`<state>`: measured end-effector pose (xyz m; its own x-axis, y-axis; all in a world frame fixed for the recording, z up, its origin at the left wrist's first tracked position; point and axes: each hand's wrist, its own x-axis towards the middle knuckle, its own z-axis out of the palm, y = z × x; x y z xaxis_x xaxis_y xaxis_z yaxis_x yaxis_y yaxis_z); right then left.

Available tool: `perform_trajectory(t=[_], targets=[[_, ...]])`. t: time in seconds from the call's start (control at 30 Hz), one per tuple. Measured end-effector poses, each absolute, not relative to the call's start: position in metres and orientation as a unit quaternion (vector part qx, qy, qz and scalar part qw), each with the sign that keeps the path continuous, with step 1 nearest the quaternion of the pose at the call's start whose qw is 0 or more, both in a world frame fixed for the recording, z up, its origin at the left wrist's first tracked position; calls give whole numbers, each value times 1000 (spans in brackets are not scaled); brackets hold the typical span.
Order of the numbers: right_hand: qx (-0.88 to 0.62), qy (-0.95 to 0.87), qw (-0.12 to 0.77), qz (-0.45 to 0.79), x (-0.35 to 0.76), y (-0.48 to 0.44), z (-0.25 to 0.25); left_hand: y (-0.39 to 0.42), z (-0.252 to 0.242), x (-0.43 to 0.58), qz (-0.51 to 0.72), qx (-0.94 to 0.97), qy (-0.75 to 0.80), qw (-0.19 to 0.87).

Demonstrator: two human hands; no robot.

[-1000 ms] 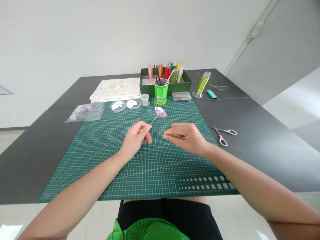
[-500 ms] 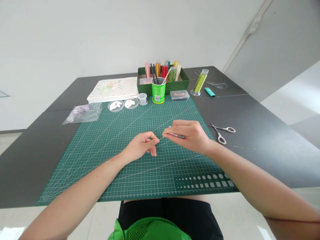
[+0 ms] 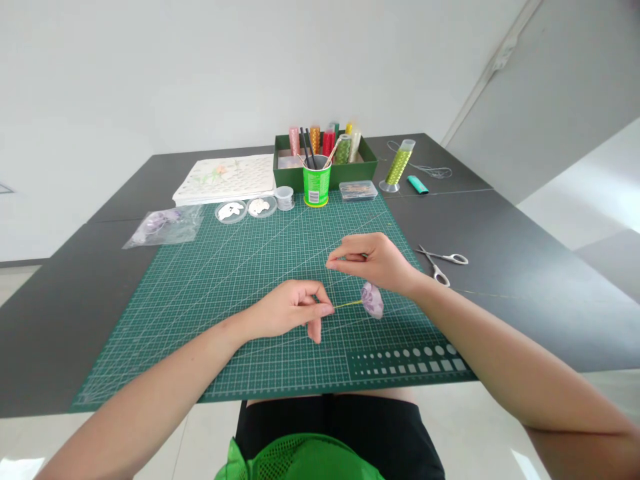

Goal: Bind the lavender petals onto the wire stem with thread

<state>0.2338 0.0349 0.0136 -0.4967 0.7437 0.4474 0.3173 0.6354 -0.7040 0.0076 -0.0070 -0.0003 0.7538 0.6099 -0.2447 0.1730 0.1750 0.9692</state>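
Observation:
Between the thumb and fingers of my left hand [image 3: 295, 310] is the thin yellow-green stem of a pale purple artificial flower [image 3: 373, 301]. The stem runs to the right, with the bloom at its far end, low over the cutting mat. My right hand [image 3: 367, 258] is pinched shut above and to the left of the bloom, apart from it. Whatever its fingertips hold, perhaps a fine thread, is too small to make out. Under both hands lies a green cutting mat [image 3: 210, 287] with a white grid.
Scissors [image 3: 440, 263] lie open on the right. Behind stand a green can [image 3: 317, 183] with sticks, a dark green box [image 3: 369, 160] of thread spools, a green spool [image 3: 401, 163] and a clear case [image 3: 358, 191]. White pieces in dishes [image 3: 231, 211] and a plastic bag [image 3: 165, 225] are left.
My left hand has moved slightly right and nearer to me with the stem. My right hand has come away from the flower and moved up a little; the bloom is now uncovered.

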Motion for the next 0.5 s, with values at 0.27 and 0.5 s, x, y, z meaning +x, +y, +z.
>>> perform_trajectory(t=[0.27,0.5], targets=[[-352,-756,344,431,232,42,7,-7,9,7,164,647,327,669],[-375,-768,321,407,229,44,-2,-4,9,3,192,665,314,650]])
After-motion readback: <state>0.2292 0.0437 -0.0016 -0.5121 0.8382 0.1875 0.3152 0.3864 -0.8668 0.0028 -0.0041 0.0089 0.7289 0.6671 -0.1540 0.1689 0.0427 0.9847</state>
